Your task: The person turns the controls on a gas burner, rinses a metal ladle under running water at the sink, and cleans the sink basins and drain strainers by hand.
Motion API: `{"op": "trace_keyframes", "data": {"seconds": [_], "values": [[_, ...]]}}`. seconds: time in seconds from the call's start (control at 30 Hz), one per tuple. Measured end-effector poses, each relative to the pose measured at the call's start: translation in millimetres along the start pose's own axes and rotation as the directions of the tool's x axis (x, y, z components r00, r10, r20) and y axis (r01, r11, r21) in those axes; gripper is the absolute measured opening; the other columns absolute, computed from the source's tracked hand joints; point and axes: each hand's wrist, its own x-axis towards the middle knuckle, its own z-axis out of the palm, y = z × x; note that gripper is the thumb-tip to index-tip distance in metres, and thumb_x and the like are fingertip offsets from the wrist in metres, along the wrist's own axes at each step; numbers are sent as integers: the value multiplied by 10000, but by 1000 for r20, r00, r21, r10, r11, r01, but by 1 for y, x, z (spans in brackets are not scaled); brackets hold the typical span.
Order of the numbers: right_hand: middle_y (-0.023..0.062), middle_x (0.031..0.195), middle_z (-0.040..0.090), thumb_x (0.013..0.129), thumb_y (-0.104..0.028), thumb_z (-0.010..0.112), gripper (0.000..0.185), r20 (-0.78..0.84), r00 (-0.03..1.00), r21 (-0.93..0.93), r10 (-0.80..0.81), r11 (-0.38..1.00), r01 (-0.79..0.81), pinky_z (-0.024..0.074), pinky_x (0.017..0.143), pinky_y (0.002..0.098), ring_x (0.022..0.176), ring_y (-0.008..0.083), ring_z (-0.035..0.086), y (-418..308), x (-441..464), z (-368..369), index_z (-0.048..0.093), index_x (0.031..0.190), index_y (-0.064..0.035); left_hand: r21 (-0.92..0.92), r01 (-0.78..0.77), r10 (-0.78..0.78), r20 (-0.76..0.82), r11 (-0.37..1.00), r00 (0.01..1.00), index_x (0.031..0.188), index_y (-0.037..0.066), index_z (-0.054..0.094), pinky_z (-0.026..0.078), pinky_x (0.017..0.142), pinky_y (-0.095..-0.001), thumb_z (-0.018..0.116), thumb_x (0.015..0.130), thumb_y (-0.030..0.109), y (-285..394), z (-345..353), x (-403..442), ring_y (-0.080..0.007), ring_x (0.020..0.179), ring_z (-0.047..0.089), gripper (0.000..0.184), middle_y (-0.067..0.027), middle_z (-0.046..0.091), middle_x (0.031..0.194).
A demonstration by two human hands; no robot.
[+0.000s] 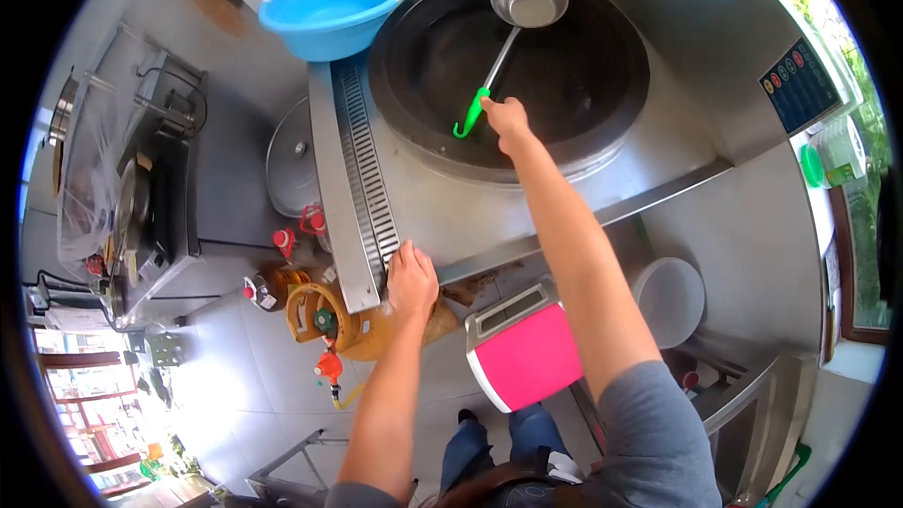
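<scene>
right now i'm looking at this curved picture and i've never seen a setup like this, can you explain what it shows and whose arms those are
There is no machine here: the arms are a person's own. The single picture comes from a camera worn on their head, looking forward and down. Their right hand holds a ladle by its green handle, over a large dark wok set in a metal counter. Their left hand is at the counter's near edge, by a slotted grate. A blue plastic basin stands beside the wok, at the far left.
</scene>
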Motion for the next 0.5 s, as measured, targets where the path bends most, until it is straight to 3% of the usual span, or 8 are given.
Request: {"op": "trace_keyframes", "data": {"seconds": [0.07,0.13,0.2,0.3,0.37,0.4,0.43,0.5], "values": [[190,1002,528,701,-244,655,509,-62,998,3,5,1000,-4,407,782,347,940,271,521,12,50,36,433,1015,90,-31,28,-29,-24,999,999,1005,0,476,409,764,-398,380,824,192,-1,7,2,-325,897,496,280,-188,534,949],[161,938,540,701,-217,659,431,141,980,324,143,928,-183,420,750,347,811,252,538,14,74,53,473,955,77,-51,11,-15,-64,999,998,987,0,487,417,746,-402,392,814,183,0,9,7,-328,872,506,269,-186,544,920],[72,638,492,756,-173,595,233,292,940,677,176,656,-333,434,533,278,576,160,481,15,83,51,515,814,37,-51,-36,30,-111,998,993,969,0,500,423,730,-406,403,804,174,-1,7,5,-330,845,516,258,-181,553,890],[-3,512,403,803,-140,504,156,636,748,754,-193,365,-546,349,411,216,443,95,413,-6,71,8,485,721,-8,-20,-48,46,-105,999,993,950,2,510,428,720,-402,421,789,176,7,1,4,-326,828,525,253,-175,560,867],[-57,433,324,811,-88,456,212,819,500,567,-281,264,-780,291,374,199,354,50,316,-16,78,-21,410,605,-81,20,-40,42,-62,999,997,944,-2,510,423,732,-397,434,778,181,3,2,3,-321,830,527,259,-176,561,864],[-65,409,299,812,-76,444,282,842,478,539,-249,381,-751,280,370,199,331,48,286,-22,66,-34,343,552,-119,45,-48,48,-5,998,999,940,-6,510,420,739,-393,442,771,184,-4,5,2,-318,831,528,263,-176,561,860],[-59,410,300,806,-82,457,310,693,715,575,-90,667,-474,268,353,206,329,55,298,-24,45,-43,317,535,-132,-3,-39,39,-70,999,997,925,-4,511,411,754,-392,445,766,184,-2,2,0,-309,828,530,255,-175,563,858],[-20,444,363,775,-88,495,198,497,866,203,55,963,-178,280,333,244,341,103,346,-18,12,-55,400,602,-85,-45,-64,55,-176,997,983,899,5,513,389,782,-396,448,761,187,-3,0,2,-291,830,529,237,-170,565,851]]}}
